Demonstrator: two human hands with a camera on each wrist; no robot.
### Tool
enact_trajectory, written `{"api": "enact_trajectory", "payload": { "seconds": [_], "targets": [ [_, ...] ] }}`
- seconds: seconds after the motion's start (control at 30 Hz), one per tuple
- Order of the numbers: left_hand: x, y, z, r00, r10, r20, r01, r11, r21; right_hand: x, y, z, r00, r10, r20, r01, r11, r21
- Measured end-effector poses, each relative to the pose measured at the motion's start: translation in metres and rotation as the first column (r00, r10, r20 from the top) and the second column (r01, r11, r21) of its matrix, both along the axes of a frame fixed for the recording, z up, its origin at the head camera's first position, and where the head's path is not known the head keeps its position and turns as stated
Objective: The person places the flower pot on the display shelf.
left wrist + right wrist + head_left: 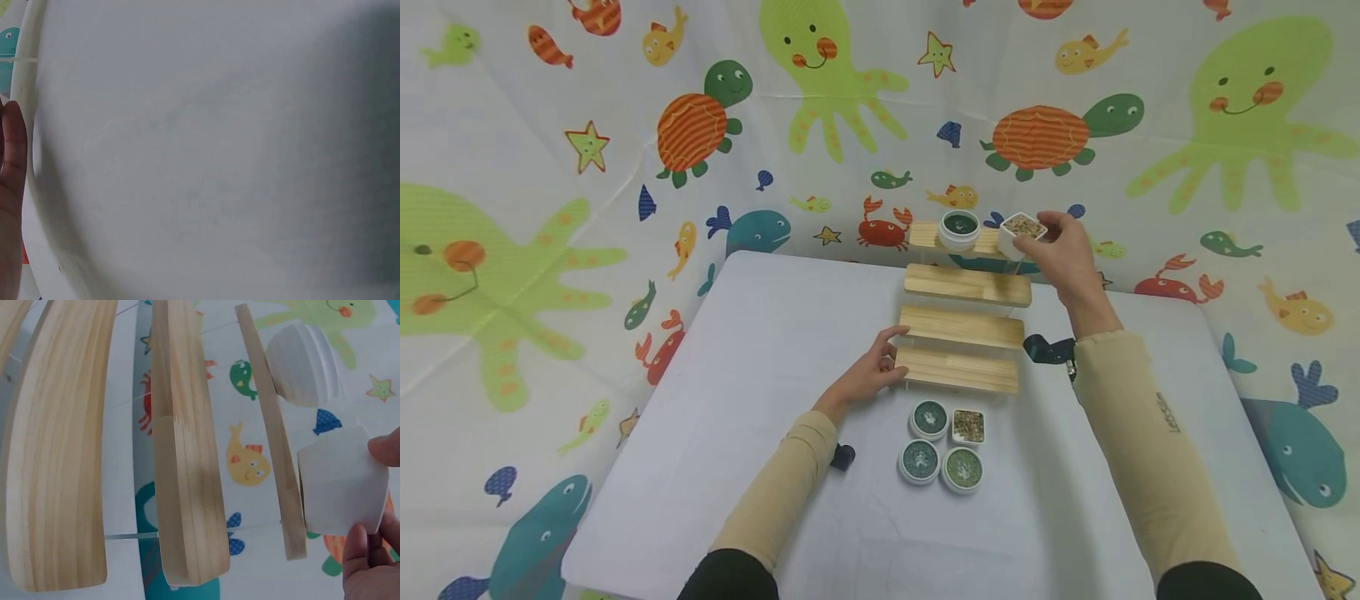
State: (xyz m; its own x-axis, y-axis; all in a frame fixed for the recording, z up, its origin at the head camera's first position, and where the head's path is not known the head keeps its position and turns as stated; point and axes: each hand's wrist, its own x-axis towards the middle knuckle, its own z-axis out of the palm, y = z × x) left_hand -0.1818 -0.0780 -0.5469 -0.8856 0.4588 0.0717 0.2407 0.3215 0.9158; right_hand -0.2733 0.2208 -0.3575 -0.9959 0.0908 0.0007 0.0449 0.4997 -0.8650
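A tiered wooden stand (966, 326) with several planks rises at the back of the table. My left hand (867, 372) grips the left ends of its two lowest planks, index finger on the upper one and thumb on the lower. On the right end of the top plank (279, 450), my right hand (1067, 254) pinches a square white pot (344, 481) by its rim. That pot (1022, 232) holds speckled tan contents and touches or nearly touches the plank. To its left stands a round white pot (960, 228) with a dark green top.
In front of the stand, a square pot (968, 426) and three round pots, one dark green (929, 418), another dark green (919, 461) and one lighter green (962, 468), sit close together on the white table (760, 350). A patterned sea-animal cloth (865, 100) hangs behind.
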Motion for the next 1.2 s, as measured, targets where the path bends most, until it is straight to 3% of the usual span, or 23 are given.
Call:
{"api": "enact_trajectory", "payload": {
  "seconds": [1.2],
  "targets": [
    [-0.0028, 0.0044, -0.0018, 1.0, 0.01, 0.009, -0.011, 1.0, 0.023, -0.0095, -0.0016, -0.0026, 0.996, 0.066, -0.052, -0.067, 0.997, -0.025]
  ]
}}
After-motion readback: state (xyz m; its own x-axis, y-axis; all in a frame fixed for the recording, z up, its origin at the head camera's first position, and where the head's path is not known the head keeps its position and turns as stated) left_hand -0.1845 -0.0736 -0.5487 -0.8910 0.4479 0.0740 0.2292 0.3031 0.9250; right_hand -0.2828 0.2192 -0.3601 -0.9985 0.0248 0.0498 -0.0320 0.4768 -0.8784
